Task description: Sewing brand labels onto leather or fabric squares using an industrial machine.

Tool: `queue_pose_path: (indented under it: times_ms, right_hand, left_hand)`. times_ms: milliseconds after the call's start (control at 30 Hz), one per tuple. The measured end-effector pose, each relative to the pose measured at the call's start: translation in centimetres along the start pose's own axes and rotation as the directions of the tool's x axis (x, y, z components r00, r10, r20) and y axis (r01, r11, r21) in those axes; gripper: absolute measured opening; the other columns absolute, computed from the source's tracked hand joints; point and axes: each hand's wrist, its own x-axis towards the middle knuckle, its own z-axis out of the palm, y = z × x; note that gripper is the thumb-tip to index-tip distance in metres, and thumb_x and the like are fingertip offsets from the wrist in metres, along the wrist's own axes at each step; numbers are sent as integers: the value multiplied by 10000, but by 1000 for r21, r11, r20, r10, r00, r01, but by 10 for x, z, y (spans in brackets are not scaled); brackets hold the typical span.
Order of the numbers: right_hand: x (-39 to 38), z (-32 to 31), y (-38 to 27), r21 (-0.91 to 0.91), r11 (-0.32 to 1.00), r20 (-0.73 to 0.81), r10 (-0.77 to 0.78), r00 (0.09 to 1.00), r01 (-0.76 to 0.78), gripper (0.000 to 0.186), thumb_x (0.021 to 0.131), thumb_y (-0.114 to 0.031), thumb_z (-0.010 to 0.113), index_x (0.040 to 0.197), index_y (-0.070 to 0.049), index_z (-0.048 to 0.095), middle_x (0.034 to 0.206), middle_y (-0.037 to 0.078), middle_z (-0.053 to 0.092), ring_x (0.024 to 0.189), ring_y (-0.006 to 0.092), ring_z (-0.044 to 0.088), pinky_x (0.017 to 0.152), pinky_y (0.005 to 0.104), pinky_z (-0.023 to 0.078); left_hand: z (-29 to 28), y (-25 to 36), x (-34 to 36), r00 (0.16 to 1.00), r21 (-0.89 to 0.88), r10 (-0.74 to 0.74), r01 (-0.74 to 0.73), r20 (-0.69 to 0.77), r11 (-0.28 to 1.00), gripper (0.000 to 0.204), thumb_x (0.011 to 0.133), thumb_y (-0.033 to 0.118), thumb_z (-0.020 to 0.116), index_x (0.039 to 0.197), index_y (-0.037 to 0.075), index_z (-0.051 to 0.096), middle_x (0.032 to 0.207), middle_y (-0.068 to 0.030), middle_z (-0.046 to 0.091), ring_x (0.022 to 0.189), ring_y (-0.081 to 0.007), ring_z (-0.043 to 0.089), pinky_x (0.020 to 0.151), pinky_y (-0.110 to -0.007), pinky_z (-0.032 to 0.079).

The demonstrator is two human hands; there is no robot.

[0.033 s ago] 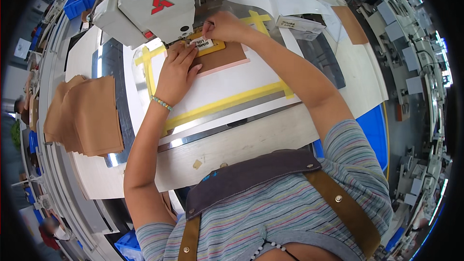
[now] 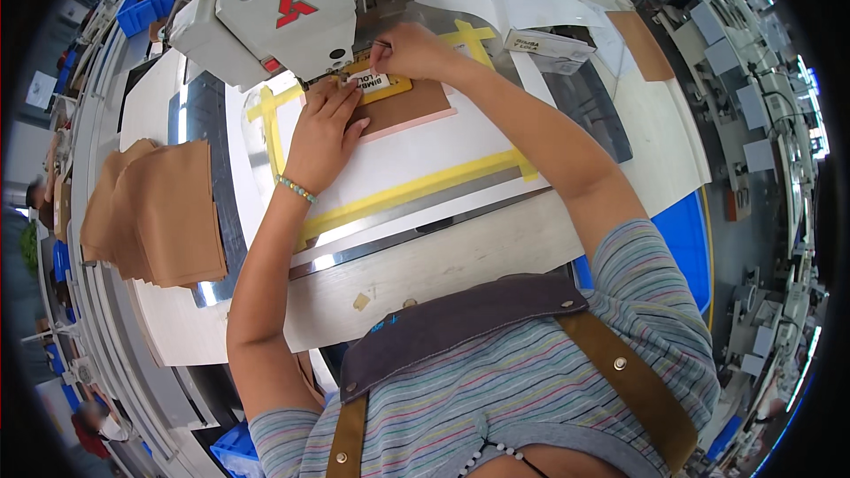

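A flat brown leather piece [image 2: 416,106] lies on a white board [image 2: 425,155] edged with yellow tape, under the head of a white sewing machine [image 2: 274,9]. A small white label [image 2: 374,80] sits in a yellow frame [image 2: 400,88] on the piece's far edge. My left hand [image 2: 323,137] rests flat on the piece, fingertips against the frame next to the label. My right hand [image 2: 416,49] reaches in from the right and pinches the label's far edge with thumb and forefinger, close to the needle area.
A stack of brown pieces [image 2: 164,212] lies at the left on the pale table [image 2: 460,257]. A small white box [image 2: 549,44] and another brown sheet [image 2: 642,44] sit at the back right. Blue bins [image 2: 150,0] stand at the far left.
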Motion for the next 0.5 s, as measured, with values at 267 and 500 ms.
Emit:
queue_pose_path:
  times_ms: [267,500]
  right_hand:
    - [-36,5,9,-360,869,-14,-370,929,340,160,872,-100,683,998,-67,777,1065,65,722,1069,288,669,901,423,566]
    - [-45,18,10,-552,648,56,-600,798,525,276,862,-8,622,1089,-41,776,1191,54,727,1187,257,631,1015,373,540]
  left_hand:
    - [1,-5,4,1000,-90,-10,10,0,996,386,922,113,734,1283,-3,657,1424,-131,636,1394,-378,495,1171,-450,429]
    - [5,-19,3,996,-241,-84,86,18,967,334,929,80,724,1252,5,689,1421,-105,654,1412,-349,494,1185,-436,410]
